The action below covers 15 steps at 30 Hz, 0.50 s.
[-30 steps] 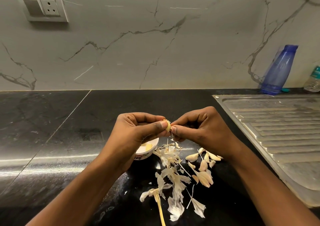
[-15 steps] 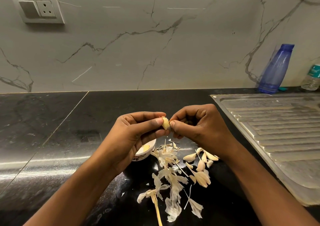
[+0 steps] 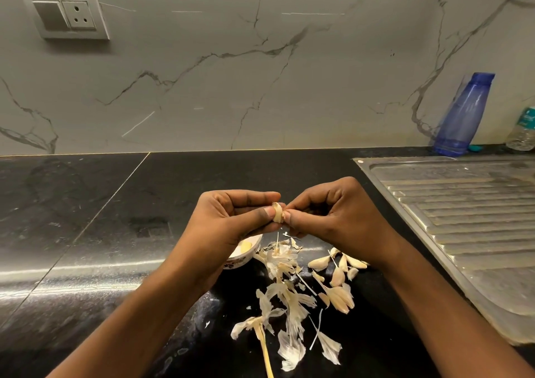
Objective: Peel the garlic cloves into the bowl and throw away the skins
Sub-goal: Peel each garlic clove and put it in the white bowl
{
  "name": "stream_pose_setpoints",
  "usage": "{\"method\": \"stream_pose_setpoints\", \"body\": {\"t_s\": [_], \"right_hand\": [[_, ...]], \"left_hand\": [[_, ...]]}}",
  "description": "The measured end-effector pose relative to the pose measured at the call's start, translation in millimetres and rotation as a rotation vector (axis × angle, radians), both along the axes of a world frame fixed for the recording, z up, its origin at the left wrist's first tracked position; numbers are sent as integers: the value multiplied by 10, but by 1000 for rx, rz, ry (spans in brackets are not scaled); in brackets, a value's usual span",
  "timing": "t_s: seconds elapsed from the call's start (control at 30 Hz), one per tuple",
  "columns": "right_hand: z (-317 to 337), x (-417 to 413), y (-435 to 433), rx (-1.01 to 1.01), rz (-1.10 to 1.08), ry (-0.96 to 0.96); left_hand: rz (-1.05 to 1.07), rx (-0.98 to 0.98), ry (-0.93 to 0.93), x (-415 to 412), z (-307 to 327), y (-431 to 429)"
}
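Head view: above the black table (image 3: 86, 218), with drainboard (image 3: 463, 218) and blue bottle (image 3: 463, 114) well off right, left hand (image 3: 228, 221) and right hand (image 3: 333, 215) each clamp a fingertip grip on one garlic clove (image 3: 278, 212), raised for picking. Partly hidden under the left hand, the bowl (image 3: 246, 257) looks placed for a short drop. The skins (image 3: 286, 299) and unpeeled cloves (image 3: 338, 267) lie just beside it, not in the way.

Light dim, warm, fairly even; source out of view. Long white glare streak lay across black counter (image 3: 86, 273) at 9 o'clock. Softer sheen on steel draining board (image 3: 463, 218) at 3 o'clock. Marble wall (image 3: 260, 88) at 12 o'clock flat grey, shadows faint and soft. Centre sharp: skins (image 3: 292, 348) at 6 o'clock crisp. Wide-angle bend at edges: switch plate (image 3: 63, 13) at 10 o'clock skewed, blue bottle (image 3: 463, 111) at 2 o'clock leaned inward.
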State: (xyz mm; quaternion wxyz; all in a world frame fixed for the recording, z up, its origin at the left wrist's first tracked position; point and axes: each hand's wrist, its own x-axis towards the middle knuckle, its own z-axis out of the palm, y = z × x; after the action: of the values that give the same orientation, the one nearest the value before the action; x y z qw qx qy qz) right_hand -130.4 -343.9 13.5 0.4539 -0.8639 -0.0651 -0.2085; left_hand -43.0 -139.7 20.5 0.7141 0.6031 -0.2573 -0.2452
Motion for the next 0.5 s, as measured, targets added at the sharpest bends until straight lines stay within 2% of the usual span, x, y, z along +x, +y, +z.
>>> {"method": "stream_pose_setpoints", "body": {"t_s": [0.5], "right_hand": [[-20, 3, 48, -26, -32, 19]], "left_hand": [[22, -18, -21, 23, -9, 14]]}}
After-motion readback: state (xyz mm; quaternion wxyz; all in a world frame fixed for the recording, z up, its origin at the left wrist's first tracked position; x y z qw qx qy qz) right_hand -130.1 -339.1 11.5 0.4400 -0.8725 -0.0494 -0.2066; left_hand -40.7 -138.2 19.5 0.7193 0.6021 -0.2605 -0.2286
